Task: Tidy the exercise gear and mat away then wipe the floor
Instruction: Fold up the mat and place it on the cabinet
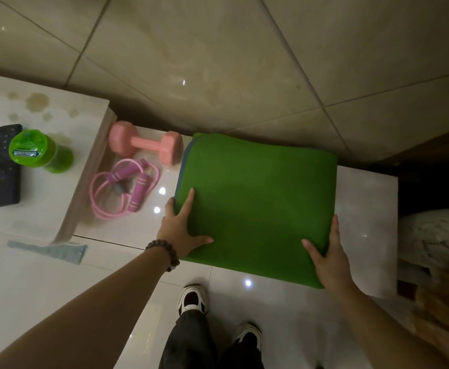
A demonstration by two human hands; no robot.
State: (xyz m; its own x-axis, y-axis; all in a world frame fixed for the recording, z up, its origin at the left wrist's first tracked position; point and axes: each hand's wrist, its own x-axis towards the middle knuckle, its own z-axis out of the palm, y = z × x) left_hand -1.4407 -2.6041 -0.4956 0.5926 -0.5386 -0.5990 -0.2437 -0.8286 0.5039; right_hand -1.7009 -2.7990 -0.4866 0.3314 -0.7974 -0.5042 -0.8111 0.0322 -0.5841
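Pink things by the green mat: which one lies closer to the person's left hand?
The pink skipping rope, coiled with its purple handles, lies closer to the left hand. The pink dumbbell lies farther off, toward the wall, beside the folded green mat.

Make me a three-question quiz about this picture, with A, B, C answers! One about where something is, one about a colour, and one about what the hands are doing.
1. Where is the skipping rope?
A. On top of the folded mat
B. On the floor in front of the pink dumbbell
C. In the person's left hand

2. What colour is the folded mat?
A. Green
B. Pink
C. Black

3. What are the left hand and right hand doing?
A. Hanging idle
B. Lifting the dumbbell
C. Holding the folded mat by its two sides

Answers:
1 B: the rope lies coiled on the tiles just nearer the camera than the dumbbell.
2 A: its whole top face is green.
3 C: each hand grips one edge, thumb on top.
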